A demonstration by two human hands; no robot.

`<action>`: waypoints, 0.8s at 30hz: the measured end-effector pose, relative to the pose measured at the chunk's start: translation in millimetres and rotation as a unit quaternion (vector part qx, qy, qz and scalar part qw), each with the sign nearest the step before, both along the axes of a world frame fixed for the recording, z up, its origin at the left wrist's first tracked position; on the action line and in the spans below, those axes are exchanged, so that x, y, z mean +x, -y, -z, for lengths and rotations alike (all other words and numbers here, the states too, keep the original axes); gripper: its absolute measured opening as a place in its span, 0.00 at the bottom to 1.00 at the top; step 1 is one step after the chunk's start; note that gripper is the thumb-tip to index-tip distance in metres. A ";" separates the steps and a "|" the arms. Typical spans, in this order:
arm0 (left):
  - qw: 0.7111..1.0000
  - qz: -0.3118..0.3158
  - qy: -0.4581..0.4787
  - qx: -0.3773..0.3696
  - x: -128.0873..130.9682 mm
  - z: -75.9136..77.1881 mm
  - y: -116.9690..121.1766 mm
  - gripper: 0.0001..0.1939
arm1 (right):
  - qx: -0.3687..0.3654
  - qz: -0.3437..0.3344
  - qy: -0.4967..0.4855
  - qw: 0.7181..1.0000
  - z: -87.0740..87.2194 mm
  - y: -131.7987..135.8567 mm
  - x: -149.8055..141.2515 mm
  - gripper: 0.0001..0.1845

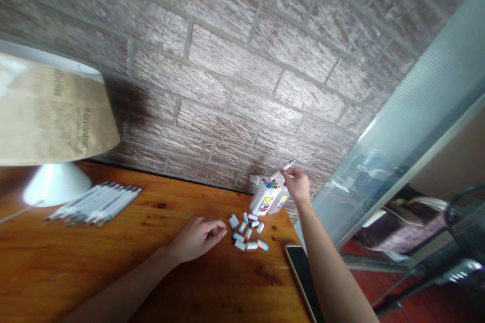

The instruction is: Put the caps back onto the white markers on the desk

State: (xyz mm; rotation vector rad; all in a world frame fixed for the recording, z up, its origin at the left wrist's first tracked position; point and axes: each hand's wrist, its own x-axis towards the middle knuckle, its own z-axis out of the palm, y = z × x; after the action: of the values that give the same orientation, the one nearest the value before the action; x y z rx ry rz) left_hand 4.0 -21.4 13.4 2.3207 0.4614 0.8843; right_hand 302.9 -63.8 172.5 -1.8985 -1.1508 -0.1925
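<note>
Our right fingers [291,172] pinch one white marker [288,164], slanting, pointed end up and right, by one far-right case [260,202]; our left fingers [217,224] curl loosely, left of roughly twelve caps [248,234].

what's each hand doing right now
Left hand: empty, fingers loosely curled, beside the caps.
Right hand: holding a marker over the box.
</note>
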 end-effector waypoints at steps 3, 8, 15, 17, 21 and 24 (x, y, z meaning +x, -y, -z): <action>1.000 0.003 -0.006 -0.002 1.1 0.4 0.5 0.15 | -0.042 -0.008 0.026 0.999 -3.2 -1.1 -0.4 0.19; 1.000 0.006 -0.030 -0.005 1.3 -0.6 0.6 0.17 | -0.067 -0.009 0.057 0.996 -6.2 -5.0 0.6 0.15; 0.999 -0.014 -0.031 -0.006 0.4 -1.8 -0.9 0.17 | -0.127 -0.009 0.049 0.991 -0.7 -9.3 3.7 0.10; 0.999 -0.013 -0.029 -0.005 0.5 -1.6 -0.8 0.17 | -0.127 -0.009 0.047 0.991 2.0 -9.3 0.3 0.10; 0.999 -0.011 -0.030 -0.001 0.5 -0.2 -1.6 0.17 | -0.121 0.002 0.043 0.992 3.8 -4.2 -3.4 0.11; 1.000 -0.012 -0.028 0.000 0.5 1.2 -2.6 0.17 | -0.125 0.010 0.037 0.991 3.1 2.0 -1.0 0.12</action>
State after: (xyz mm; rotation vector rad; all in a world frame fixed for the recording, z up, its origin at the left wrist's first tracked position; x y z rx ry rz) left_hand 4.5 -18.8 12.2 2.3500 0.5136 0.8310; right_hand 301.9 -65.9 169.4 -2.1393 -1.2528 -0.1344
